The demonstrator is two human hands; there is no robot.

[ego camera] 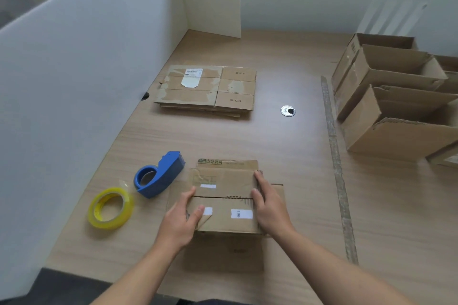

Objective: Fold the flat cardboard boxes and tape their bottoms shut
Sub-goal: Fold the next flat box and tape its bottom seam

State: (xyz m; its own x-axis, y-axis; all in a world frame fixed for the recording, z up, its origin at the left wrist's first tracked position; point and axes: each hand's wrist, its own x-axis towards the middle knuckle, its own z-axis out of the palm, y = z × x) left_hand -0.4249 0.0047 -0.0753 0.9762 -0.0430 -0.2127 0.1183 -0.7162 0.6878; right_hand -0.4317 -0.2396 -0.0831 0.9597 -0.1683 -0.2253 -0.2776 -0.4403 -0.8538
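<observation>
A small brown cardboard box stands bottom-up near the table's front edge, its two flaps folded together with a seam across the middle. My left hand holds the box's left side, thumb lying on the near flap. My right hand rests against the right side with fingers fairly straight, pressing the flaps down. A blue tape dispenser lies just left of the box. A yellow-cored roll of clear tape lies further left. A stack of flat boxes sits farther back.
Several folded open boxes stand at the right. A strip of worn tape runs along the table beside them. A metal cable grommet sits mid-table. White partition panels wall off the left side and back.
</observation>
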